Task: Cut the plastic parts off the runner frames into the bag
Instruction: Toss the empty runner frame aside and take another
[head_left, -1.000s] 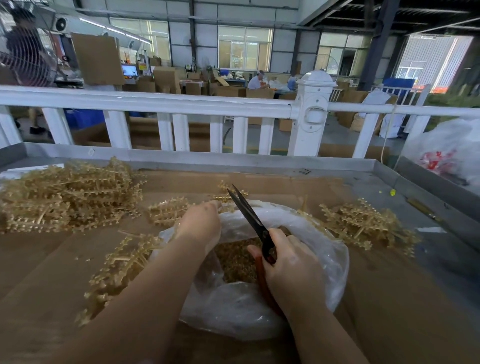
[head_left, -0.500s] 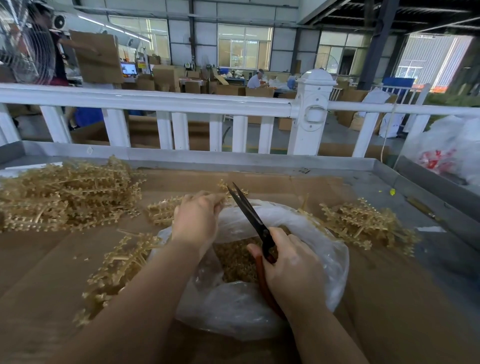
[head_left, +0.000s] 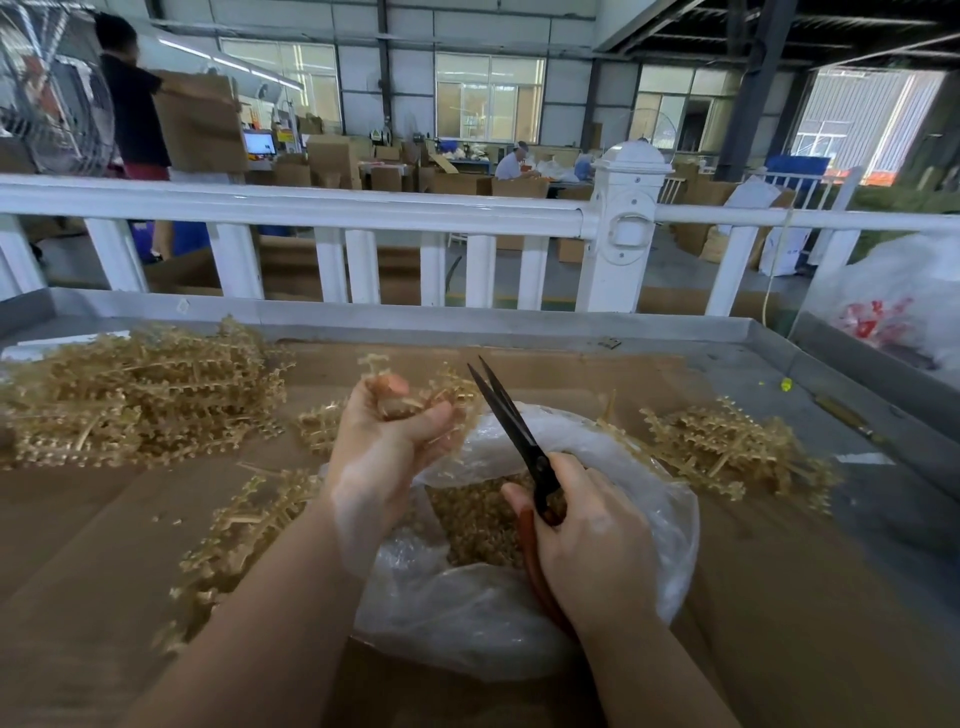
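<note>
Now left hand (head_left: 387, 441) grips a runner frame (head_left: 441, 397) above the bag (head_left: 519, 613), right hand (head_left: 592, 551) grips scissors (head_left: 511, 423); best feed frame into blades over bag mouth.

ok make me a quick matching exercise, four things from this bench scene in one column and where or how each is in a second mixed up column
Things:
1. scissors
2. plastic bag
3. big pile of frames
4. frame in the left hand

Places or states:
A. heaped at the far left of the bench
B. lifted above the bag's far edge
C. gripped by the right hand, blades slightly apart
D. open, with loose cut parts inside

Pairs: 1-C, 2-D, 3-A, 4-B
</note>
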